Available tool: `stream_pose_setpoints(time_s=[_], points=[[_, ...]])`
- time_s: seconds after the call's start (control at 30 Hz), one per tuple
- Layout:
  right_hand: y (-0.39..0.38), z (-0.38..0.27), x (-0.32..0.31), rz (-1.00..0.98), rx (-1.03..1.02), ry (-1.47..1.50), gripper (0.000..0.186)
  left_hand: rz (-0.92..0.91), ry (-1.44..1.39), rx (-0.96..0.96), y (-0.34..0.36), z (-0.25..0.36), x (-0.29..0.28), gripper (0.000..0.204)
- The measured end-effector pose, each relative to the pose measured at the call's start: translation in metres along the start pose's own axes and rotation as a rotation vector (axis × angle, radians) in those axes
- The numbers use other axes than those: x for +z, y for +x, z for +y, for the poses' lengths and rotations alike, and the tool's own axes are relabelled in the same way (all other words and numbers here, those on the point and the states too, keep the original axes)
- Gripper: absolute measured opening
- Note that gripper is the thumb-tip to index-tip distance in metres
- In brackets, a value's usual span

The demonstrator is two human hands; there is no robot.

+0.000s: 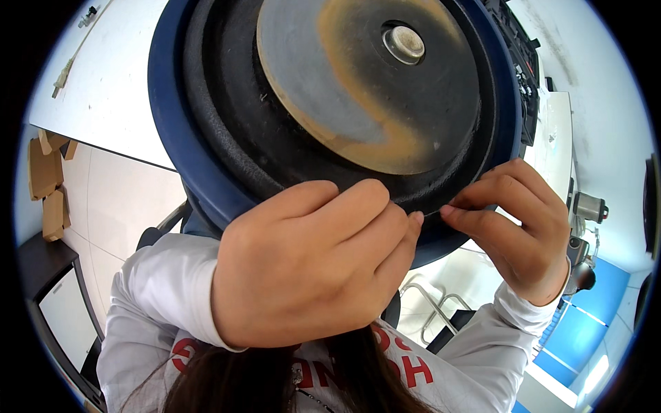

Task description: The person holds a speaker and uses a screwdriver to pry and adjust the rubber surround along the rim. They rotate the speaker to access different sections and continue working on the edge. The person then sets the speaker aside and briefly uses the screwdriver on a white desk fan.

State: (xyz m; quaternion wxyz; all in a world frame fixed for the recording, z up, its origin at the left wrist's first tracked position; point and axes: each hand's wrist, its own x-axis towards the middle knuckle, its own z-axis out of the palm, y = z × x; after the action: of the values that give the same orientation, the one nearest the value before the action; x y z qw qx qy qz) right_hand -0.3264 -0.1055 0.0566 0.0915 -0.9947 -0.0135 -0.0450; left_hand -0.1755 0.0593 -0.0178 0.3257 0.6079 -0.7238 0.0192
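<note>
Lying beyond curled fingers, round blue-rimmed basin

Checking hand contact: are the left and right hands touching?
Apart: the head view shows the black basin through a narrow gap between the left hand and the right hand.

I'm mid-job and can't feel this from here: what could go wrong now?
The fingertips of the left hand and right hand nearly meet by the black recess; anything small they pinch, too fine to make out, could drop in.

The blue rim seems to reach past the white table's edge, so pressing on the near side might tip it.
</note>
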Motion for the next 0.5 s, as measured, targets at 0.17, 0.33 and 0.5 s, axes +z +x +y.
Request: stream_pose_setpoints(time_s=[0.17,0.33,0.5], points=[[0.002,0.004,-0.003,-0.066,0.03,0.075,0.02,0.03,0.006,0.012,0.0,-0.001,0.002,0.033],[0.009,0.012,-0.008,-0.151,0.061,0.193,0.022,0.069,-0.008,0.0,0.0,0.0,0.004,0.033],[0.011,0.019,-0.006,-0.18,0.095,0.292,0.024,0.089,-0.002,-0.005,-0.001,0.0,0.006,0.032]])
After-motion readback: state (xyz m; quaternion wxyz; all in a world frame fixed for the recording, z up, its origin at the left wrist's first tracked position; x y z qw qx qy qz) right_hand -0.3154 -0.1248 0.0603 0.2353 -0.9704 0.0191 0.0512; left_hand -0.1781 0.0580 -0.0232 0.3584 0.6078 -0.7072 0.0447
